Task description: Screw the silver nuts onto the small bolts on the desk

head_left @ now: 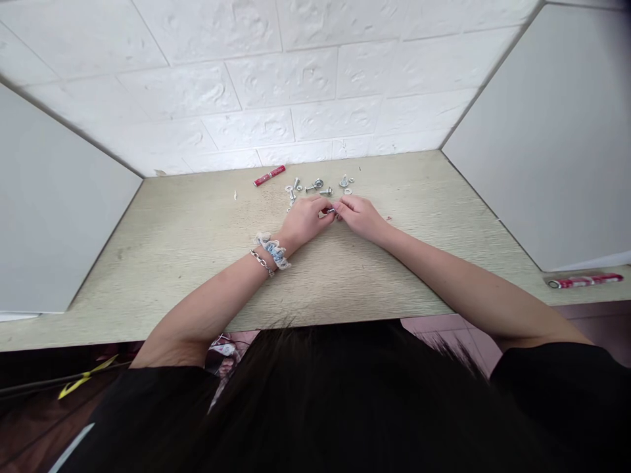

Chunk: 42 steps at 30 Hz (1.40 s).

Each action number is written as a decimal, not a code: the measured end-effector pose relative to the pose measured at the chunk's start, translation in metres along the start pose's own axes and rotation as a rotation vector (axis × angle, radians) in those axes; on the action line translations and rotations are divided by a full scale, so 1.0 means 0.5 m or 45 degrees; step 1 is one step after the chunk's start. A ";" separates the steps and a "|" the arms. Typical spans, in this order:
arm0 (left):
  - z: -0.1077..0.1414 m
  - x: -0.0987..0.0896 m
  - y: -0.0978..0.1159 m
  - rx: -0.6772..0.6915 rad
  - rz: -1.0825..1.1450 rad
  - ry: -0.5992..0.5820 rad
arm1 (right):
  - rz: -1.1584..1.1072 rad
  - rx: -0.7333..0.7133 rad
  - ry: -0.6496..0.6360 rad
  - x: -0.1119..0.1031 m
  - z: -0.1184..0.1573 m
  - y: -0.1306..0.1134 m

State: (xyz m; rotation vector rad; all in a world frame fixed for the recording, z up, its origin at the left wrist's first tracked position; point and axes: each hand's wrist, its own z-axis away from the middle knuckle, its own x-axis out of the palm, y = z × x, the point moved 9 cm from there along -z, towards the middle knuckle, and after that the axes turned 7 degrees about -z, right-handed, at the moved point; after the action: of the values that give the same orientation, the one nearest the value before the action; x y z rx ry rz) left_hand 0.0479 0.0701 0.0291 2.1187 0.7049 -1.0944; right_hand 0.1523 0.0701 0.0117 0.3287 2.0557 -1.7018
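Metal piece [331, 210] lies between left fingers [324, 203] and right fingers [343, 209], pinched by both.

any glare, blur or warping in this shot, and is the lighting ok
Head view: bright, soft light on the wall, no harsh glare; head view: the black sleeve is dark, with little detail; head view: panels at the sides look stretched, wide-angle style; head view: the piece in the fingers is too small to identify.
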 end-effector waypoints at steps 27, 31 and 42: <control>0.006 -0.005 0.006 0.012 0.039 0.002 | -0.265 0.071 0.039 0.000 0.002 0.020; 0.006 -0.002 0.004 0.002 0.037 -0.013 | -0.171 0.069 -0.005 0.006 0.000 0.013; 0.003 -0.001 -0.006 -0.066 0.055 -0.049 | -0.366 -0.034 -0.063 0.008 0.002 0.010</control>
State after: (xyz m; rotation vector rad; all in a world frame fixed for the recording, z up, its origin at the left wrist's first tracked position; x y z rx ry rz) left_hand 0.0445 0.0708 0.0280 2.0544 0.6597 -1.0789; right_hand 0.1513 0.0697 0.0052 -0.0207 2.1701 -1.8213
